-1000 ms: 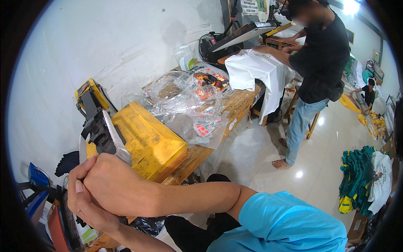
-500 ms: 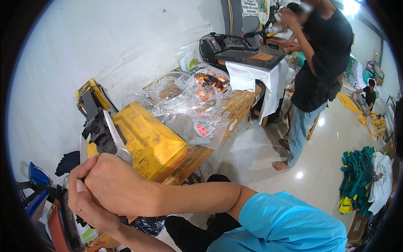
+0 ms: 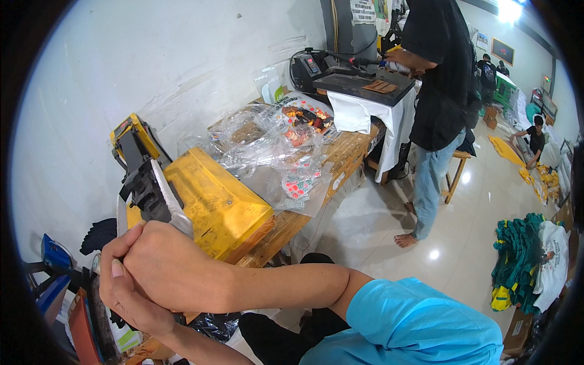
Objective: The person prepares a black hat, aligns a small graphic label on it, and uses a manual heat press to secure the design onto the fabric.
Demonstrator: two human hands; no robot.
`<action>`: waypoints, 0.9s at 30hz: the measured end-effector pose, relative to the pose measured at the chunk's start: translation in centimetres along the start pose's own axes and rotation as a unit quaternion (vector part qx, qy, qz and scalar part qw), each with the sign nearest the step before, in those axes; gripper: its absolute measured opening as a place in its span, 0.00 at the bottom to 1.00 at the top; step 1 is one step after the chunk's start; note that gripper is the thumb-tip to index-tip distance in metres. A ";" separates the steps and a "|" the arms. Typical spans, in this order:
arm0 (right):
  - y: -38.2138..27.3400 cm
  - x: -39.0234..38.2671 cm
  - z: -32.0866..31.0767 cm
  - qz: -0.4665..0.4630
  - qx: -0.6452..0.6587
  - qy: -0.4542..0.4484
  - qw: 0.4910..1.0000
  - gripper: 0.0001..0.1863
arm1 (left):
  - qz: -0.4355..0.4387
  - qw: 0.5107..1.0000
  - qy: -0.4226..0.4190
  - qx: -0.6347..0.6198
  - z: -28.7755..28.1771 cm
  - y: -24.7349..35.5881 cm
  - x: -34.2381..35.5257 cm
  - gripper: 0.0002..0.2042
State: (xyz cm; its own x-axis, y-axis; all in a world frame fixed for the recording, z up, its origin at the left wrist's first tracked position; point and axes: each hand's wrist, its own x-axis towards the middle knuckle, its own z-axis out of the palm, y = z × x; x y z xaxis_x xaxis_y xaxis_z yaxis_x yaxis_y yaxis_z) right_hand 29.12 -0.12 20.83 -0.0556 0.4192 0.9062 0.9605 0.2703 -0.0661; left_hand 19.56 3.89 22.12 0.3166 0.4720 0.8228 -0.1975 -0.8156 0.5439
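My right hand (image 3: 161, 258) is closed into a fist, its forearm crossing from the blue sleeve (image 3: 420, 316). Against it, my left hand (image 3: 125, 292) is wrapped from the outer side, fingers curled and thumb pressed close. Whatever lies inside the two hands is hidden. Just beyond them stands a yellow heat press (image 3: 216, 201) with a scuffed metal cover. Its dark lever linkage (image 3: 149, 194) runs down toward my hands, beside a strip of white material (image 3: 173, 204). Whether the hands touch the press cannot be seen.
Clear plastic bags (image 3: 261, 143) and printed sheets cover the wooden table (image 3: 289, 231). Farther back is a black heat press (image 3: 365, 85) draped with white cloth (image 3: 347, 109). A co-worker (image 3: 438, 91) stands beside it. Green garments (image 3: 517, 261) lie on the floor at right.
My hands and the yellow press stay put. The standing co-worker has lowered their raised hands to the black press and shifted slightly left, standing more upright.
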 end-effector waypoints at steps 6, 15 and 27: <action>0.4 -0.2 0.0 0.003 -0.005 -0.012 1.000 0.10 | 0.004 1.000 -0.002 0.001 0.4 -0.3 0.0 0.29; -0.2 0.4 -0.4 -0.043 -0.073 -0.030 0.996 0.08 | 0.065 0.978 0.163 0.111 0.2 -0.8 -5.1 0.25; 0.5 0.9 -1.9 -0.079 -0.144 -0.099 0.981 0.04 | -0.255 0.931 0.216 0.148 -6.5 -12.8 -25.3 0.18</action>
State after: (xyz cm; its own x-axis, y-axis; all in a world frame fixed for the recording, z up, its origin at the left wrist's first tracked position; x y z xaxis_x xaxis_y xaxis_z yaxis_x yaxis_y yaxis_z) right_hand 30.04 -1.27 22.39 -0.2340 0.5596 0.7950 0.9714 0.1006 0.2151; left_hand 8.06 4.60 -4.62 -0.1151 0.8617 0.4943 0.1603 -0.4749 0.8653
